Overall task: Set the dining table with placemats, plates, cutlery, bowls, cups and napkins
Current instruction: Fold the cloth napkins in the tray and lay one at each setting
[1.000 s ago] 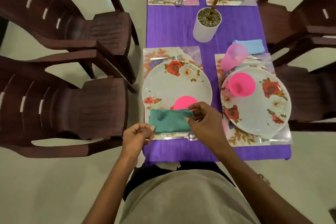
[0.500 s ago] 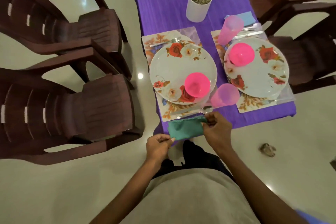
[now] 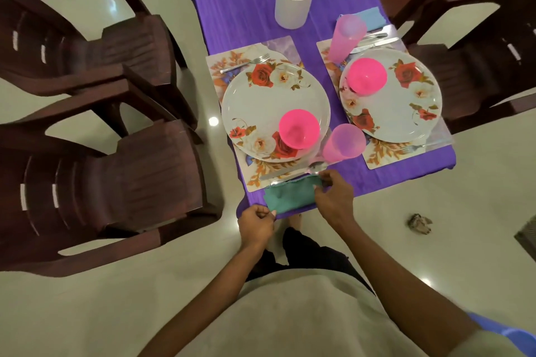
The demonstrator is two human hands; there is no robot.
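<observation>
Seen from above, looking down at a person's two arms and the near end of a long surface (image 3: 377, 180) covered w/ a purple cloth. Both hands work a folded teal napkin (image 3: 287, 196) lying at the near edge of the surface, just below the nearest floral placemat (image 3: 252, 172). Left hand (image 3: 256, 224) has fingers curled, pinching the napkin's near-left corner at the surface edge; right hand (image 3: 333, 200) pinches its far-right corner betw. thumb and fingertips. Napkin looks like thin, soft cloth or paper w/ a slightly ragged top edge: prob. very light, limp, no stiffness, so it should sag or unfold if lifted by one corner. Best held at two opposite corners, as now, or pressed flat and slid. Part of it seems to overhang the edge, so it could slip off if let go there. Above it on the placemat: a spoon (image 3: 317, 166) and what looks like a knife (image 3: 278, 174), then a white rose-pattern plate (image 3: 261, 107) w/ a pink bowl (image 3: 298, 129) on it, and a translucent pink cup (image 3: 342, 142) just right of the plate. Cup is tall and light, close to the right hand, so easy to knock. Second setting to the right has a plate (image 3: 406, 113), bowl (image 3: 367, 75), cup (image 3: 346, 38), cutlery and a blue napkin (image 3: 374, 17). White plant pot (image 3: 294, 6) sits mid-surface. Dark brown plastic chairs (image 3: 116, 182) on both sides; pale glossy floor (image 3: 435, 226) w/ a small crumpled object (image 3: 420, 223) on it.
</observation>
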